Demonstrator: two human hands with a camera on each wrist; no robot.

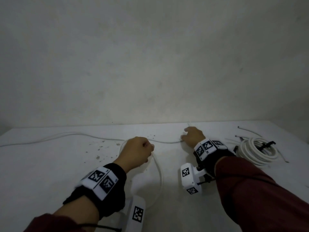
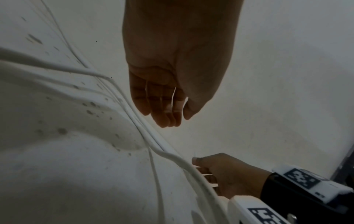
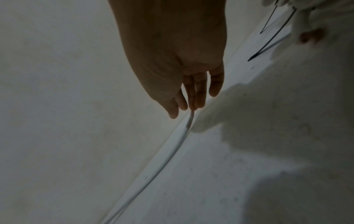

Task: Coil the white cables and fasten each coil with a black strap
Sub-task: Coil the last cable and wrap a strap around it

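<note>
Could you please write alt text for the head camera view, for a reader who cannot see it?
Two hands work a loose white cable on a white table: the left hand grips a loop of it, the right hand pinches it farther along. To the right lies a finished coil fastened with a black strap.

The head view looks forward and down from above both forearms, taking in the white table [image 1: 50, 164] and the wall behind. Each wrist view looks close along its palm toward the table edge. All three share the loose white cable [image 1: 165, 142] [image 2: 166, 154] [image 3: 172, 151].
</note>
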